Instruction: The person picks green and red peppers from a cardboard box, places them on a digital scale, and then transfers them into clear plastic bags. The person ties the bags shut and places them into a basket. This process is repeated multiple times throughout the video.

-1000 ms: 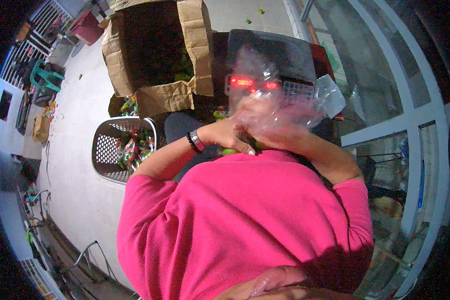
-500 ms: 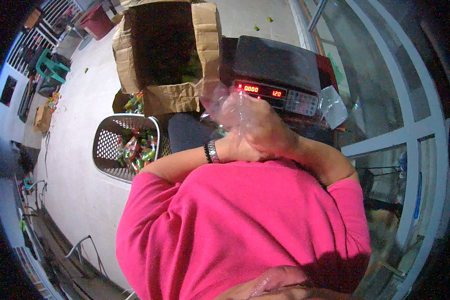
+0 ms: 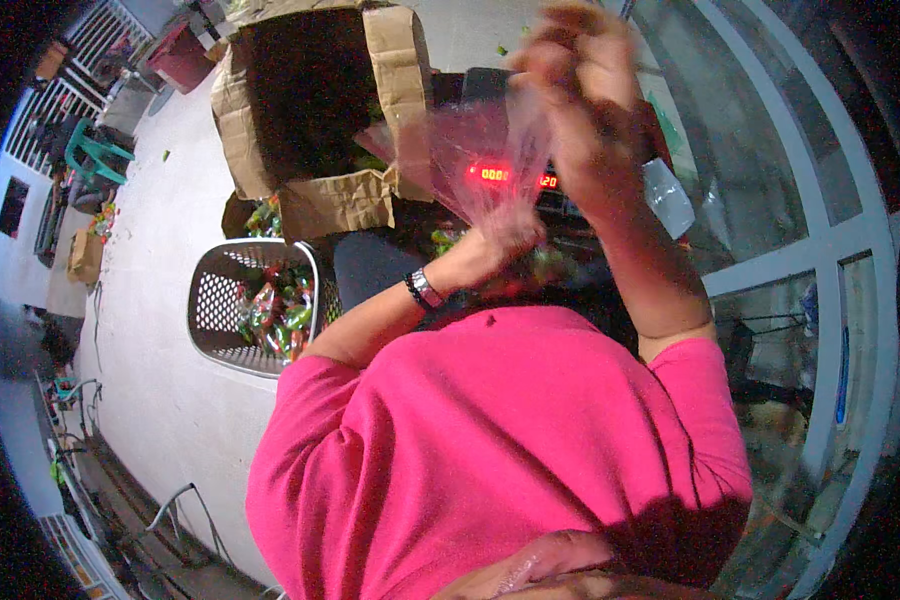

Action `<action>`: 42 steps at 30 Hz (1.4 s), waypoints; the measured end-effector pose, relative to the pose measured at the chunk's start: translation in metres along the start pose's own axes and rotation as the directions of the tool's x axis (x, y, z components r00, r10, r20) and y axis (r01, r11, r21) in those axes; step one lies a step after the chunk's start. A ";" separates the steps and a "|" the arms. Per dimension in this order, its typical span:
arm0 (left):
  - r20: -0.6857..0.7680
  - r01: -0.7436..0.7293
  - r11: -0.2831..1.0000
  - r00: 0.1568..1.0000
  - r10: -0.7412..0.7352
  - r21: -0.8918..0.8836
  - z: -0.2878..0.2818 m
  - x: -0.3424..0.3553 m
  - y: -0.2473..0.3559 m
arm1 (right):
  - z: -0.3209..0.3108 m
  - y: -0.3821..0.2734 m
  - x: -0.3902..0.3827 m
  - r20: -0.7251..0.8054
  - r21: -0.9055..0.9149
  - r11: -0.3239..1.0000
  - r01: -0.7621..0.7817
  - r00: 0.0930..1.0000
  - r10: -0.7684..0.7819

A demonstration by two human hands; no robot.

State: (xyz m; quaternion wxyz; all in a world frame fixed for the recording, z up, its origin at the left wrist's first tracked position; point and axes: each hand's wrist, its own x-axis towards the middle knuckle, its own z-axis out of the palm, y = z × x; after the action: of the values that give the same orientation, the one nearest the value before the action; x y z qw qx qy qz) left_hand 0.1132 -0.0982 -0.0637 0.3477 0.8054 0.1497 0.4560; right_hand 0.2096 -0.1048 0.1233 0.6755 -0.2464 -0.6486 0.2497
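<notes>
A clear plastic bag (image 3: pixel 462 150) hangs over the front of a dark digital scale (image 3: pixel 488 84) with a lit red display. My left hand (image 3: pixel 508 235) is closed on the bag's lower end, in front of the scale. My right hand (image 3: pixel 582 85) is raised beside the upper part of the bag, over the scale's right side; its fingers are smeared by motion, so what they hold is unclear. Green produce (image 3: pixel 548 266) shows partly under my left hand, too small and blurred to name.
An open brown paper sack (image 3: pixel 238 120) stands left of the scale. A grey perforated basket (image 3: pixel 212 305) holds bagged red and green produce (image 3: pixel 275 310). A glass-and-metal frame (image 3: pixel 825 250) runs along the right. A red bucket (image 3: pixel 178 62) and green plastic chair (image 3: pixel 95 150) stand at back left.
My right hand has risen from beside my left hand to over the scale. My left hand has moved slightly up and right, and the plastic bag is spread upward between them.
</notes>
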 end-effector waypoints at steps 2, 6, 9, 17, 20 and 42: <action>-0.039 0.309 0.950 0.951 -0.307 0.051 -0.027 0.012 0.008 | -0.025 0.016 -0.018 -0.121 -0.045 0.990 0.132 0.983 -0.137; -0.232 0.449 0.829 0.814 -0.533 -0.333 -0.053 0.026 0.006 | -0.066 0.049 -0.077 0.600 -0.377 0.750 0.543 0.760 -0.250; -0.354 0.337 0.939 0.872 -0.339 -0.070 -0.053 0.033 0.006 | -0.064 0.081 -0.114 0.702 -0.508 0.594 0.623 0.699 -0.133; -0.398 0.373 0.923 0.836 -0.378 -0.092 -0.040 0.036 -0.004 | -0.052 0.135 -0.108 0.429 -0.431 0.879 0.204 0.903 0.001; -0.382 0.261 0.910 0.915 -0.127 0.323 -0.043 0.028 -0.016 | -0.047 0.118 -0.107 0.366 -0.206 0.975 0.081 0.931 0.000; -0.075 0.646 0.725 0.757 -0.649 0.239 -0.070 0.045 0.009 | -0.079 0.115 -0.078 0.614 -0.641 0.402 0.654 0.751 -0.243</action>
State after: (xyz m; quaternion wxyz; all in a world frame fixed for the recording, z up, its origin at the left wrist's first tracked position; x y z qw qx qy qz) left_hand 0.0777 -0.0501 -0.0048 0.3816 0.7427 0.4749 0.2778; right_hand 0.2837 -0.0701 -0.0136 0.3578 -0.2833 -0.8575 -0.2373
